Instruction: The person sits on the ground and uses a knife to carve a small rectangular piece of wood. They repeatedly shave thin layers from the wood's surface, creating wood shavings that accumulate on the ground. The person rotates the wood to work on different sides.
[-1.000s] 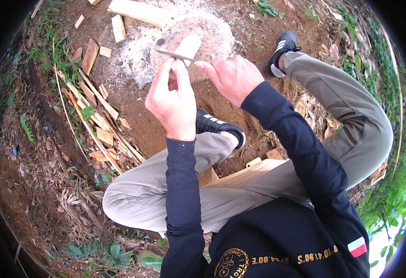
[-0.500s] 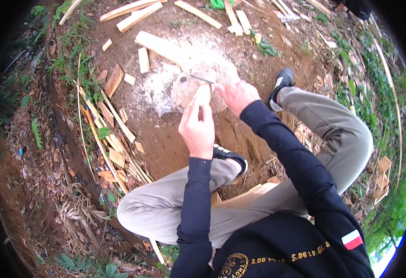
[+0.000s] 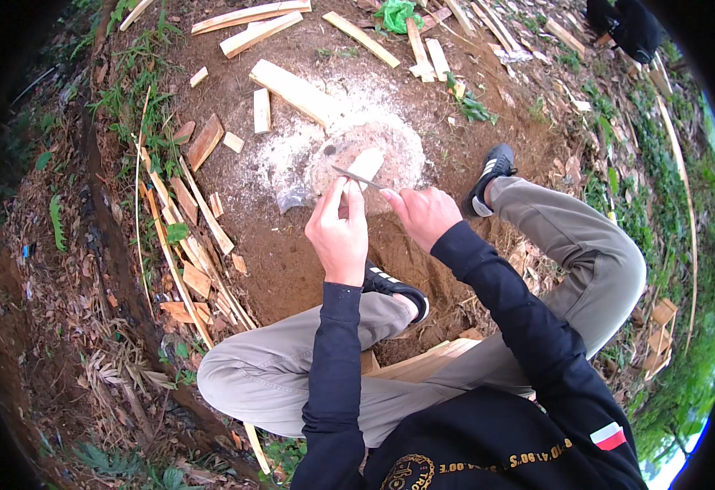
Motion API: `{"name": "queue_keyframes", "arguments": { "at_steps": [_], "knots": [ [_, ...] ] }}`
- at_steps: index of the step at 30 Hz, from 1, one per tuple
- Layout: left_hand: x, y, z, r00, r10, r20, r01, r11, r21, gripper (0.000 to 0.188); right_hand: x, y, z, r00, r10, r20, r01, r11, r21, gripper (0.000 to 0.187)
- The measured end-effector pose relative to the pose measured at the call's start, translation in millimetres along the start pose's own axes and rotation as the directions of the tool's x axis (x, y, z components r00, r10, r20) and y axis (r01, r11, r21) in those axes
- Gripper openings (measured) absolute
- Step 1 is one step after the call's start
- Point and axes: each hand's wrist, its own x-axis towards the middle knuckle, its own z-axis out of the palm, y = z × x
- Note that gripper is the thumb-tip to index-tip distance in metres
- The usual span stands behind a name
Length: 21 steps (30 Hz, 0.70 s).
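My left hand (image 3: pixel 338 238) pinches a pale, pointed piece of wood (image 3: pixel 366 162) between thumb and fingers; its far end points away from me. My right hand (image 3: pixel 425 214) is closed round a knife, whose handle is hidden in the fist. The thin dark knife blade (image 3: pixel 349 174) lies crosswise over the wood, close to my left fingertips. Below both hands a round, pale block (image 3: pixel 394 181) sits on the soil, dusted with light shavings.
A wide plank (image 3: pixel 296 91) leans toward the block from beyond it. Wooden strips (image 3: pixel 204 214) pile up at the left. A green plastic bag (image 3: pixel 397 15) and a dark bag (image 3: pixel 637 31) lie farther off. My shoes (image 3: pixel 492 175) flank the bare soil.
The blade has slid toward me along the wood, nearer my left fingers, leaving more of the far end uncovered. My right hand has come slightly nearer. The whole view has shifted a little.
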Motion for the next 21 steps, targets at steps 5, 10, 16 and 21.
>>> {"name": "queue_keyframes", "arguments": {
  "at_steps": [5, 10, 16, 21],
  "knots": [
    [-5, -2, 1, 0.998, 0.051, -0.03, -0.05, 0.998, 0.034, 0.023, 6, -4, -1, 0.999, -0.035, 0.033, 0.035, 0.999, -0.004, 0.048],
    [-4, -4, 1, 0.999, 0.026, -0.024, -0.026, 0.999, 0.02, 0.024, 7, -1, 7, 0.998, -0.059, 0.025, 0.061, 0.997, -0.054, 0.047],
    [-5, -1, 0, 0.998, -0.053, -0.012, 0.053, 0.999, 0.0, 0.02, 12, -12, 7, 0.999, -0.01, -0.041, 0.008, 1.0, -0.027, 0.053],
    [-5, -9, 2, 0.998, -0.059, -0.03, 0.058, 0.998, -0.019, 0.02, 15, -16, 9, 0.998, -0.001, -0.063, -0.001, 1.0, -0.029, 0.055]
  ]
}}
